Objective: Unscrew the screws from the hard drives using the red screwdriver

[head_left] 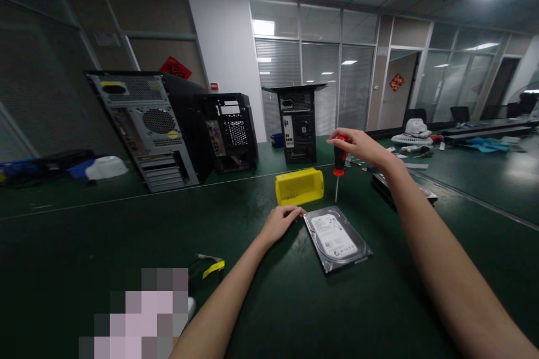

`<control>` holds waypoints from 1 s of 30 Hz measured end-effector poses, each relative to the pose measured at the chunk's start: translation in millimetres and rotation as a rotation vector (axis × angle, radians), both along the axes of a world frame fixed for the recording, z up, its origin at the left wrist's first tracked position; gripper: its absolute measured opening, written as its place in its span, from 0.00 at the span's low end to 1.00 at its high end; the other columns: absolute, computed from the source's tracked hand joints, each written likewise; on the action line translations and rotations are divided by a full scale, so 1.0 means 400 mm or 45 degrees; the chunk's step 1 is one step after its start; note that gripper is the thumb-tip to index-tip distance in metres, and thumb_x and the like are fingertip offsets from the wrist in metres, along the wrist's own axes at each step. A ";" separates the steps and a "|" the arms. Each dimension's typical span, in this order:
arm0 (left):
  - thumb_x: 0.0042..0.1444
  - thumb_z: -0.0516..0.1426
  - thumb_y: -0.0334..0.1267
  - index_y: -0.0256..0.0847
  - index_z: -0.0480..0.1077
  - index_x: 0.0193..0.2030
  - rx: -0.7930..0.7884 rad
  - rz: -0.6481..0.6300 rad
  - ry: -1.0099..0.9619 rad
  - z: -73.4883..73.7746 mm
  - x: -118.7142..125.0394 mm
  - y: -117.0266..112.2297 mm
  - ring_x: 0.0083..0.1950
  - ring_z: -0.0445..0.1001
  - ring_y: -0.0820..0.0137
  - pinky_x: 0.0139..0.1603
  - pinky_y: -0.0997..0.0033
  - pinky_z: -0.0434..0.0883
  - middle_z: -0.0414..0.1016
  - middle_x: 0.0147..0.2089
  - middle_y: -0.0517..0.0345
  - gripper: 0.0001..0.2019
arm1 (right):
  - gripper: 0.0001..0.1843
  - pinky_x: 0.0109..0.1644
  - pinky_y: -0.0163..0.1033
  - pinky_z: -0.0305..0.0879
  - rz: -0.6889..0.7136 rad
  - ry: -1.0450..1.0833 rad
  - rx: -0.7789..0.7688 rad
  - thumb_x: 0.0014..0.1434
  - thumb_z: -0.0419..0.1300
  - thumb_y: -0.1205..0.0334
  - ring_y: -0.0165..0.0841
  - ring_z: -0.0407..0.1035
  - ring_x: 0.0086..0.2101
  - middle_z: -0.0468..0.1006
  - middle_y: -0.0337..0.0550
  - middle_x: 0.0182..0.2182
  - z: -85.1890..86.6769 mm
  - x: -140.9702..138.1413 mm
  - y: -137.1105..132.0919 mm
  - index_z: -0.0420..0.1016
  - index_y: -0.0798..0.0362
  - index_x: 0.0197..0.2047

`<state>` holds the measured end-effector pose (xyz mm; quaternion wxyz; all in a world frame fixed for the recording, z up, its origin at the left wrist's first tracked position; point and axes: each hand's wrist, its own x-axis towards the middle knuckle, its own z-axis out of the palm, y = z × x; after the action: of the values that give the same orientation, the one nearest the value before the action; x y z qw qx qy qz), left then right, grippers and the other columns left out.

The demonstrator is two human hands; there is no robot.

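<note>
A silver hard drive (343,255) with a white label lies flat on the green table. At its far left corner is my left hand (280,222), fingers bent together and fingertips against the drive's edge. My right hand (352,143) is closed around the top of a screwdriver (338,160) with a red and black handle. Its shaft points straight down, the tip by the drive's far edge; whether it touches cannot be made out. Just behind the drive, a yellow plastic bin (300,187) lies with its opening facing me, small bits inside.
Black computer cases (189,134) stand at the back left, another case (300,129) behind the bin. A second drive-like metal box (383,185) lies beyond my right forearm. Cables with a yellow tag (214,269) lie at the near left. A white cap (415,130) sits far right.
</note>
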<state>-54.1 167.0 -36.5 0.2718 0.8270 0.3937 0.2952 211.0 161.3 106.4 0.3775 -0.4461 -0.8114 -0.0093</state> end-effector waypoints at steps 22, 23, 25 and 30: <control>0.53 0.51 0.48 0.40 0.74 0.40 -0.001 0.004 -0.016 -0.011 0.000 0.010 0.43 0.72 0.66 0.45 0.70 0.65 0.76 0.42 0.55 0.17 | 0.19 0.42 0.41 0.63 0.185 0.243 -0.171 0.58 0.49 0.56 0.34 0.68 0.35 0.73 0.42 0.34 -0.021 0.018 0.024 0.60 0.51 0.52; 0.53 0.51 0.48 0.40 0.74 0.40 0.002 0.002 -0.018 -0.011 0.000 0.010 0.43 0.72 0.66 0.45 0.70 0.65 0.76 0.42 0.55 0.17 | 0.17 0.41 0.41 0.63 0.163 0.227 -0.146 0.57 0.49 0.55 0.34 0.68 0.34 0.73 0.42 0.34 -0.021 0.018 0.027 0.64 0.52 0.48; 0.54 0.51 0.48 0.40 0.74 0.40 0.009 -0.003 -0.017 -0.010 0.000 0.011 0.43 0.71 0.66 0.45 0.70 0.65 0.75 0.42 0.56 0.17 | 0.14 0.40 0.40 0.63 0.117 0.212 -0.099 0.56 0.52 0.53 0.34 0.68 0.33 0.73 0.42 0.33 -0.021 0.018 0.030 0.68 0.52 0.40; 0.54 0.51 0.48 0.40 0.74 0.40 0.018 -0.010 -0.009 -0.013 0.001 0.014 0.43 0.72 0.67 0.45 0.71 0.65 0.76 0.41 0.56 0.16 | 0.14 0.36 0.39 0.64 0.172 0.333 -0.119 0.53 0.55 0.53 0.33 0.69 0.32 0.74 0.44 0.30 -0.023 0.007 0.026 0.69 0.55 0.36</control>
<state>-53.8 172.5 -41.8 0.2685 0.8294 0.3873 0.3000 213.8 171.6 97.4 0.4586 -0.4049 -0.7830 0.1120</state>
